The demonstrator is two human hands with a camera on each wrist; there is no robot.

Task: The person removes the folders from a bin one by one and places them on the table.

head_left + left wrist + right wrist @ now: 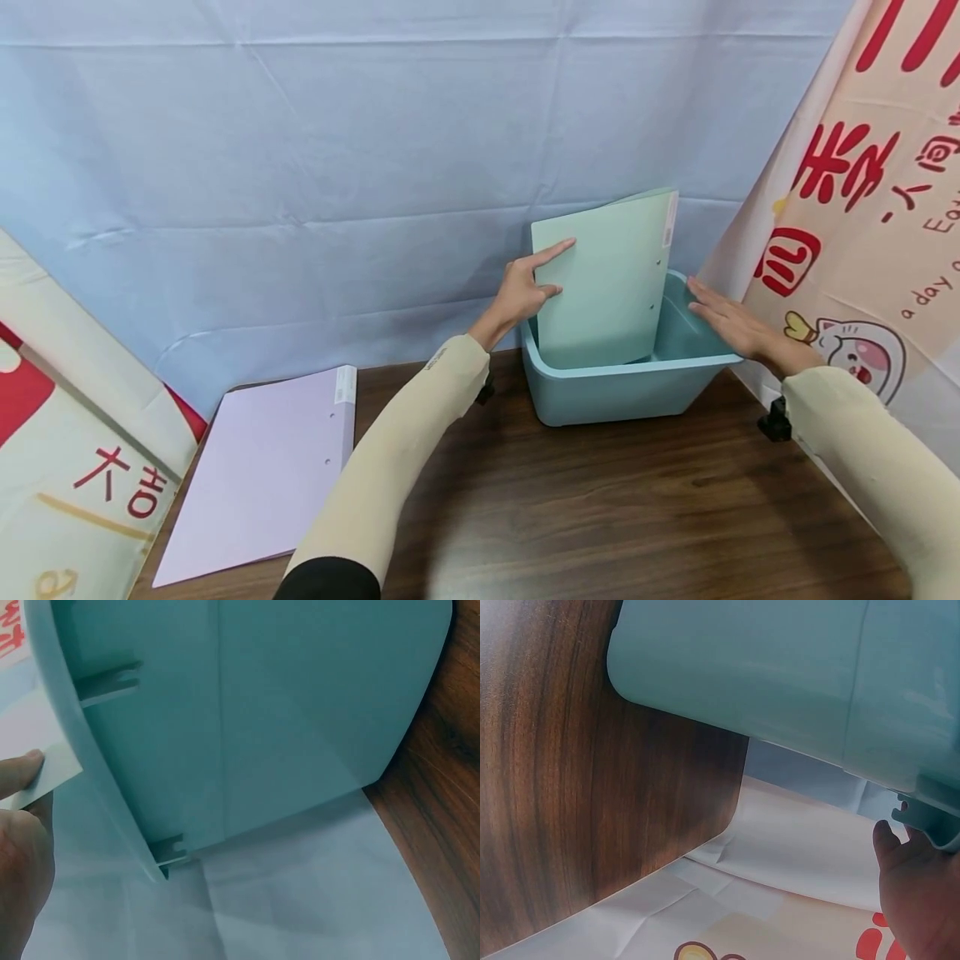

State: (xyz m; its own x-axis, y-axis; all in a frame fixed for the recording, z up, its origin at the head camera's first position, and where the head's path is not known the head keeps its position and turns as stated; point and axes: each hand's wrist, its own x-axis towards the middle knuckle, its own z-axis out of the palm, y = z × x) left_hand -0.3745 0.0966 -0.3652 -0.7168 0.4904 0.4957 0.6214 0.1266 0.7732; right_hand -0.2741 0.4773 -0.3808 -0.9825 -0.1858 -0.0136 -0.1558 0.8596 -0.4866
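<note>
My left hand (522,287) pinches the green folder (611,279), upright inside the bin (622,396) near the back right corner of the bench (570,500); my right hand (727,321), straight-fingered, touches the bin's right end. I judge I'm seating the folder; next, steady and release. Open room lies in front; the purple folder (262,475) lines the left edge.
</note>
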